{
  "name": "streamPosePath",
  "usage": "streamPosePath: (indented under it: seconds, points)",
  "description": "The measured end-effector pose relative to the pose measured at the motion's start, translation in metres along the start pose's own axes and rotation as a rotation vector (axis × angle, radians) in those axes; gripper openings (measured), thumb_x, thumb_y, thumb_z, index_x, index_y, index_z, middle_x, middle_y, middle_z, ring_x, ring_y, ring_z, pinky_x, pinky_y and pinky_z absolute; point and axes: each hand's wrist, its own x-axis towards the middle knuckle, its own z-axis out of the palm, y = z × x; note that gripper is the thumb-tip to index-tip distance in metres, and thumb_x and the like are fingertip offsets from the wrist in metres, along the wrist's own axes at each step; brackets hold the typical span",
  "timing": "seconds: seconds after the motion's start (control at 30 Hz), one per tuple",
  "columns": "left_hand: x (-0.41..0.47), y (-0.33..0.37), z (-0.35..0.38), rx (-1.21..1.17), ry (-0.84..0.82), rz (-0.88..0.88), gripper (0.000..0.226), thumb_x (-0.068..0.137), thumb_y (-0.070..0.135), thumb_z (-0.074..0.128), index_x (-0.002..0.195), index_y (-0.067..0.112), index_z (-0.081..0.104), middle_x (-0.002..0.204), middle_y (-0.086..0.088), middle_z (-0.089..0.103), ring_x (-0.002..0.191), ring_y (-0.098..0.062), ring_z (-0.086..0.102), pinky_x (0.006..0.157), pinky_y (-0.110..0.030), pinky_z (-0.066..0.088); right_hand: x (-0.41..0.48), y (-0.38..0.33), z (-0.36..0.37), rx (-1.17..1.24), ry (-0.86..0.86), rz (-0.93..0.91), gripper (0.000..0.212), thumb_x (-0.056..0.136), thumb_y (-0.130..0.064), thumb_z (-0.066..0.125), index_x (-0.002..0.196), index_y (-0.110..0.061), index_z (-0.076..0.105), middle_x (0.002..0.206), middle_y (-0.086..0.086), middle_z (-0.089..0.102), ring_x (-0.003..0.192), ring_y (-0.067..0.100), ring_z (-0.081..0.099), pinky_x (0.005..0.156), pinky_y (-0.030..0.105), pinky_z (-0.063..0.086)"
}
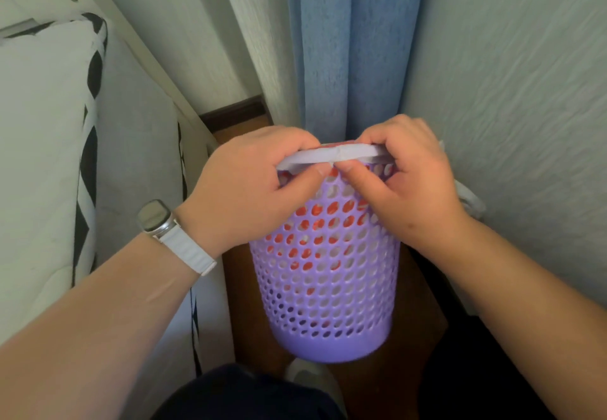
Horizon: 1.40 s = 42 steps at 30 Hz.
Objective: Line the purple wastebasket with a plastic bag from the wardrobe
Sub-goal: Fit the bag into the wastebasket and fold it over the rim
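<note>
From the head camera, the only view there is: the purple wastebasket (328, 288) stands upright on the wooden floor (249, 304), and everything else is crowded close around it. The plastic bag (315, 156) is already inside. Red and white print shows through the basket's holes, and a white band of the bag is folded over the near rim. The left hand (249, 183) and right hand (410, 183) meet at that near rim, each with fingers curled over it and thumb underneath, pinching the bag's edge against the plastic.

I'd say the job is nearly finished, with only the cuff left to be seated and smoothed. The far rim is hidden behind the hands, so I can't tell whether it is covered. Just right of the basket a loose white loop (469, 202) hangs out, probably a handle of the bag that needs tucking in.

Room is tight. A mattress (42, 156) with a black-and-white edge runs along the left of the basket, and a textured wall (509, 91) stands close on its right. A blue curtain (345, 58) hangs directly behind it. The only open side is the near one, where a shoe (312, 377) sits just by the base. A watch (157, 219) is on the left wrist.
</note>
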Motion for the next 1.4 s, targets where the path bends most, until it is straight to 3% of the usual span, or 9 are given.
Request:
streamPosePath:
  seconds: [0.23,0.43,0.63,0.77,0.9,1.07,1.23,1.3,1.4]
  points:
    - [-0.002,-0.003,0.000,0.196,0.093,0.003,0.029,0.089,0.041,0.050,0.073,0.018,0.057,0.061,0.005,0.050,0.058,-0.016,0.050,0.053,-0.035,0.039,0.001,-0.002,0.000,0.052,-0.025,-0.055,0.023,0.085,-0.028,0.071,0.094,-0.008,0.066,0.086,0.002,0.062,0.080,0.023,0.056,0.074,0.034,0.042]
    - [-0.002,-0.006,-0.002,0.048,0.118,-0.073,0.033,0.087,0.041,0.047,0.068,0.016,0.054,0.056,0.007,0.046,0.053,-0.012,0.045,0.050,-0.030,0.037,0.012,0.012,-0.012,0.075,0.027,-0.060,0.029,0.085,-0.032,0.067,0.094,-0.005,0.068,0.093,0.005,0.064,0.088,0.023,0.060,0.082,0.045,0.046]
    - [-0.002,-0.006,-0.003,-0.104,0.043,-0.098,0.020,0.087,0.037,0.051,0.076,0.021,0.057,0.065,0.010,0.055,0.061,-0.010,0.052,0.054,-0.014,0.037,0.007,0.008,-0.008,0.164,0.036,0.093,0.020,0.084,-0.031,0.066,0.078,-0.013,0.061,0.076,-0.002,0.052,0.072,0.022,0.051,0.068,0.036,0.041]
    - [-0.001,-0.002,-0.003,-0.115,-0.049,-0.021,0.021,0.087,0.039,0.056,0.096,0.022,0.065,0.082,0.007,0.064,0.073,-0.012,0.060,0.065,-0.031,0.048,0.006,0.003,-0.004,0.048,0.018,0.019,0.021,0.082,-0.030,0.067,0.077,-0.010,0.062,0.073,0.002,0.053,0.069,0.024,0.050,0.065,0.040,0.040]
    - [-0.003,-0.001,0.002,0.046,-0.028,0.047,0.022,0.090,0.038,0.051,0.095,0.023,0.068,0.082,0.006,0.066,0.076,-0.015,0.061,0.065,-0.038,0.049,0.004,-0.002,0.000,0.059,-0.055,-0.012,0.020,0.082,-0.032,0.065,0.081,-0.012,0.064,0.076,0.000,0.054,0.072,0.024,0.051,0.066,0.044,0.042]
    - [-0.004,-0.006,-0.002,0.141,0.009,0.084,0.029,0.092,0.037,0.045,0.084,0.019,0.065,0.071,0.003,0.062,0.066,-0.019,0.059,0.057,-0.040,0.046,0.008,0.004,-0.007,0.161,-0.172,-0.014,0.020,0.083,-0.028,0.072,0.091,-0.010,0.068,0.085,0.003,0.060,0.080,0.023,0.057,0.073,0.041,0.046]
    - [-0.003,-0.013,-0.009,-0.049,0.084,-0.014,0.026,0.091,0.030,0.050,0.078,0.011,0.063,0.064,0.000,0.057,0.059,-0.014,0.051,0.055,-0.038,0.043,0.015,0.012,-0.018,0.246,-0.128,0.015,0.030,0.086,-0.035,0.066,0.104,-0.011,0.067,0.098,0.003,0.064,0.094,0.024,0.060,0.086,0.045,0.046]
    - [-0.003,-0.014,-0.009,-0.104,0.099,-0.023,0.028,0.091,0.029,0.051,0.076,0.008,0.062,0.063,-0.001,0.056,0.059,-0.014,0.050,0.055,-0.037,0.042,0.015,0.013,-0.017,0.287,-0.119,0.054,0.027,0.087,-0.035,0.065,0.102,-0.013,0.067,0.097,0.004,0.064,0.093,0.026,0.060,0.085,0.049,0.046]
    - [-0.004,-0.013,-0.008,-0.127,0.083,-0.025,0.028,0.091,0.029,0.051,0.075,0.008,0.061,0.063,-0.001,0.055,0.058,-0.014,0.050,0.053,-0.035,0.041,0.012,0.010,-0.014,0.281,-0.090,0.133,0.024,0.086,-0.036,0.065,0.091,-0.012,0.065,0.087,0.000,0.060,0.084,0.021,0.058,0.077,0.040,0.046]
